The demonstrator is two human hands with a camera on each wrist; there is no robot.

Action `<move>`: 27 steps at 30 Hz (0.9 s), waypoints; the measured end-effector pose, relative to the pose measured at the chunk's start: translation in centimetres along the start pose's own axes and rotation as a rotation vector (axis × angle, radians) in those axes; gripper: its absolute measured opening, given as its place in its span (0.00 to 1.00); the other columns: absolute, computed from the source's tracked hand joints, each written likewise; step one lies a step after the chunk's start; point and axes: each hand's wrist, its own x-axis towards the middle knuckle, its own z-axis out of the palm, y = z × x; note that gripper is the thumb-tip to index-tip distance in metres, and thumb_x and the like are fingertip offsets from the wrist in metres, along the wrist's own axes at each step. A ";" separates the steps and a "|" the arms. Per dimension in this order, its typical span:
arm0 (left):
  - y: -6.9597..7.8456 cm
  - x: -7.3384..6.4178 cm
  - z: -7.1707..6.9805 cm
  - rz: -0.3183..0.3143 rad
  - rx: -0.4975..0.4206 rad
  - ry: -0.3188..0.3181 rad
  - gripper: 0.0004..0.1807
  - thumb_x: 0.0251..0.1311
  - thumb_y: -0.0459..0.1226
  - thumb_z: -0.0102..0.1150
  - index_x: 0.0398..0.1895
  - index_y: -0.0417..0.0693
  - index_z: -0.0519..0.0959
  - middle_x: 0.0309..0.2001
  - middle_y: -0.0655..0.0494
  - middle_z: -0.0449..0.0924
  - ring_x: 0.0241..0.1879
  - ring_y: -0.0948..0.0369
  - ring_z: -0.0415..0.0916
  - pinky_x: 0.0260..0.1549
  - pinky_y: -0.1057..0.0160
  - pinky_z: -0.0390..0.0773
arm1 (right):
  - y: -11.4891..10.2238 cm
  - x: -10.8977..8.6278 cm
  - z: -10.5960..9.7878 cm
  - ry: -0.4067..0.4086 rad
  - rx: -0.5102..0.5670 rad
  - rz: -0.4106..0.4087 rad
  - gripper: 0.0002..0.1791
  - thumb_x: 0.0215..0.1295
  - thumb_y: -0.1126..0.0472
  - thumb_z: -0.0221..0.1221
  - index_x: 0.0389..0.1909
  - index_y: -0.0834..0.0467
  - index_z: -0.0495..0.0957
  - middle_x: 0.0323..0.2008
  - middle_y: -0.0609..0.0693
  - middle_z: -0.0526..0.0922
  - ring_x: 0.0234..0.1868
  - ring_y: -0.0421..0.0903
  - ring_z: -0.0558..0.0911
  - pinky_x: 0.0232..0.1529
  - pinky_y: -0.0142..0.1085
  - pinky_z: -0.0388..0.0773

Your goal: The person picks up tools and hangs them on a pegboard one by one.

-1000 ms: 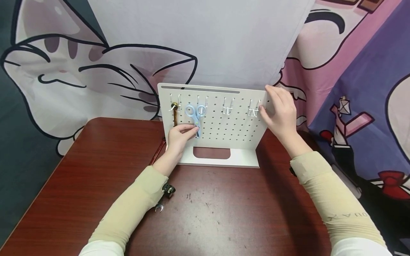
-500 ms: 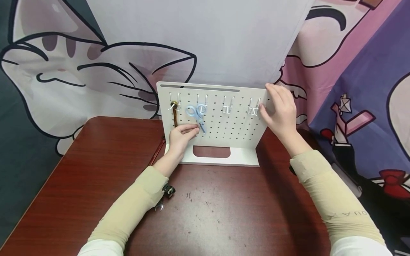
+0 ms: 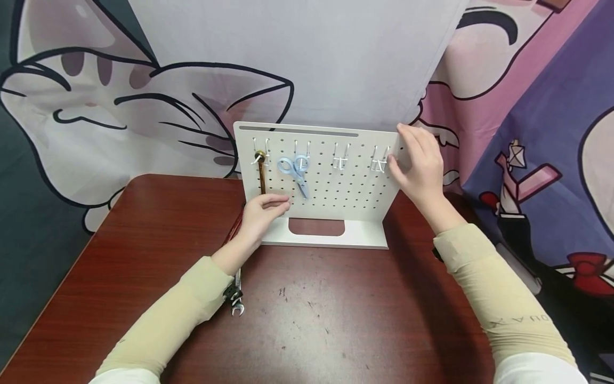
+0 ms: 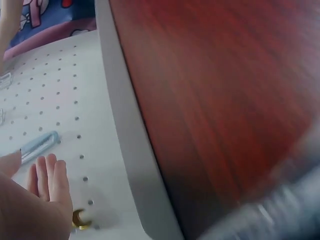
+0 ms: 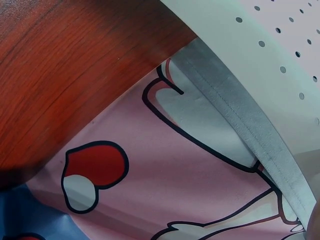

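Observation:
A white pegboard stand (image 3: pixel 331 186) stands upright on the table. Light-blue scissors (image 3: pixel 298 173) hang tilted by a handle loop from its second hook, and a gold-coloured wrench (image 3: pixel 261 173) hangs from the first. My left hand (image 3: pixel 261 216) is just below and left of the scissors, apart from them, its fingers nearly straight and holding nothing. In the left wrist view those fingers (image 4: pixel 50 182) lie between the scissors (image 4: pixel 40 145) and the wrench's gold open end (image 4: pixel 80 219). My right hand (image 3: pixel 422 165) grips the board's upper right edge, thumb in front.
Two more white wire hooks, a middle one (image 3: pixel 340 160) and a right one (image 3: pixel 379 161), sit on the board. A silver wrench (image 3: pixel 237 308) and a red tool (image 3: pixel 235 226) lie on the brown table (image 3: pixel 326 304), partly hidden by the left arm.
My left hand has let go of the scissors' lower end and drawn back left and down. The scissors have swung to a slant on the hook. The right hand keeps its place.

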 end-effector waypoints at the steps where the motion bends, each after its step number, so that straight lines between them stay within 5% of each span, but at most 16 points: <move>1: -0.1 -0.2 -0.4 0.003 0.019 -0.004 0.17 0.67 0.28 0.68 0.57 0.28 0.84 0.50 0.38 0.90 0.35 0.77 0.84 0.43 0.78 0.83 | 0.0 0.0 0.0 -0.001 -0.001 0.000 0.28 0.62 0.64 0.64 0.65 0.64 0.80 0.60 0.65 0.85 0.64 0.65 0.80 0.77 0.49 0.70; 9: -0.7 -1.3 -3.6 0.037 0.231 -0.007 0.17 0.67 0.31 0.69 0.57 0.32 0.85 0.53 0.35 0.89 0.38 0.78 0.82 0.43 0.80 0.80 | 0.0 0.0 0.0 -0.004 -0.008 0.006 0.28 0.62 0.64 0.64 0.65 0.64 0.80 0.60 0.64 0.85 0.64 0.64 0.80 0.76 0.49 0.70; 18: -1.6 -1.9 -6.9 0.097 0.470 0.015 0.15 0.66 0.31 0.70 0.54 0.34 0.86 0.48 0.36 0.90 0.48 0.48 0.91 0.40 0.81 0.80 | -0.1 0.0 0.0 -0.003 -0.006 0.007 0.28 0.63 0.63 0.64 0.65 0.64 0.80 0.60 0.64 0.85 0.63 0.65 0.80 0.75 0.49 0.70; 27: -2.1 -2.0 -9.5 0.179 0.603 0.019 0.13 0.65 0.28 0.69 0.52 0.33 0.86 0.46 0.35 0.90 0.46 0.44 0.91 0.38 0.84 0.79 | -0.2 0.0 -0.1 -0.010 -0.013 0.014 0.28 0.64 0.63 0.64 0.66 0.64 0.80 0.61 0.64 0.84 0.63 0.65 0.79 0.75 0.50 0.70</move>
